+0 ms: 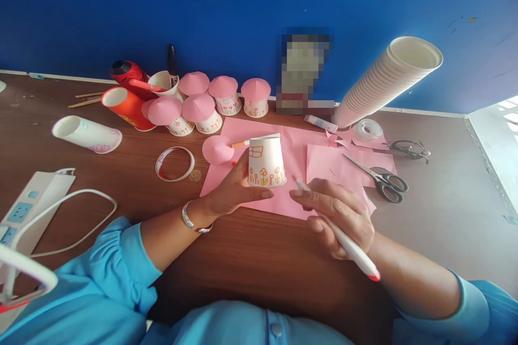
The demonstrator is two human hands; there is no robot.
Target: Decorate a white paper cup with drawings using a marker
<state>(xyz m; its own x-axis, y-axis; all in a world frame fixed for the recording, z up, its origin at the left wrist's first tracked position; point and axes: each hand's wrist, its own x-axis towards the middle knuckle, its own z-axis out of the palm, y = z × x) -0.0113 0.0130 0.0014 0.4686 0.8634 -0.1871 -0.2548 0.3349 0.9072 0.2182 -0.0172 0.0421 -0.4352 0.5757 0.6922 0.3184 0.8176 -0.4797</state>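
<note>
My left hand [232,188] holds an upside-down white paper cup [267,160] by its left side, thumb along the rim. Orange flowers with yellow leaves run round the cup's lower part, and a red window outline sits higher up at left. Between the fingers of my right hand [343,213] is a white marker [352,250] with a red end; its tip points at the cup from the right, a small gap apart. Behind the cup lies an orange and white marker [240,143], beside a pink paper cone [218,149] on pink paper [291,140].
Several cups with pink cone tops [198,107] stand behind at left, near a red cup [127,109]. A tape roll [175,164] lies left. Scissors [382,178], glasses [410,149] and a leaning cup stack [384,81] are right. A power strip [32,205] is far left.
</note>
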